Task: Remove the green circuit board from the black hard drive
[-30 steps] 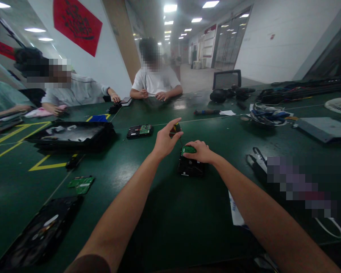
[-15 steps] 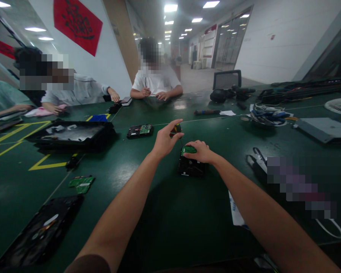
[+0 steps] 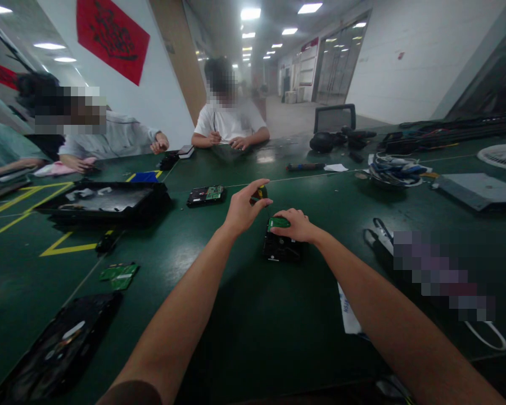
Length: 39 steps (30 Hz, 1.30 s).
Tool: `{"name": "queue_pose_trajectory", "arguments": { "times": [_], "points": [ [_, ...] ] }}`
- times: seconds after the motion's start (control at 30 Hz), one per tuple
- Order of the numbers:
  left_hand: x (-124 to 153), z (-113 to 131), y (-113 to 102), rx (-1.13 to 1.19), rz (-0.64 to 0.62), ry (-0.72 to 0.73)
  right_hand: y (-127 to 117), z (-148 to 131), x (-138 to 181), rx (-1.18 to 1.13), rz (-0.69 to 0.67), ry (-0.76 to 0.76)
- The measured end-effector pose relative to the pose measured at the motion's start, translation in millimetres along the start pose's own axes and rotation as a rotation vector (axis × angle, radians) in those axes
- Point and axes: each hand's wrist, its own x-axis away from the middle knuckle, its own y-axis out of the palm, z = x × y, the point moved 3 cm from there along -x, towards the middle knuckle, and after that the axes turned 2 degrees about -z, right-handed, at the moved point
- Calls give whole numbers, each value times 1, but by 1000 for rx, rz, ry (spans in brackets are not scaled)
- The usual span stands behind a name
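A black hard drive (image 3: 280, 250) with a green circuit board (image 3: 277, 223) on top lies on the green table (image 3: 244, 315) in front of me. My right hand (image 3: 297, 224) rests on its far end, fingers curled over the green board. Just left of it, my left hand (image 3: 243, 208) is closed round the black and yellow handle of a screwdriver (image 3: 260, 194), which stands over the drive's far left corner.
Another drive with a green board (image 3: 206, 194) lies farther left, beside a black tray (image 3: 103, 201). A loose green board (image 3: 120, 275) and an opened drive (image 3: 54, 349) sit near left. Cables (image 3: 396, 169) and pliers (image 3: 379, 233) lie right. Other people sit across the table.
Almost nothing has changed; both my hands stay on the drive and screwdriver, with only a slight shift of the view. A person at far left has raised a hand.
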Motion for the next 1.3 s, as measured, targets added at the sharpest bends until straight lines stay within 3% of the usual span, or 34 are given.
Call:
{"name": "queue_pose_trajectory", "arguments": {
  "times": [0.9,1.3],
  "points": [
    [0,3,-2,0,-70,-16,-1,-1,0,9,-1,6],
    [0,-6,-6,17,21,-58,0,1,0,-32,-5,-7]
  ]
}}
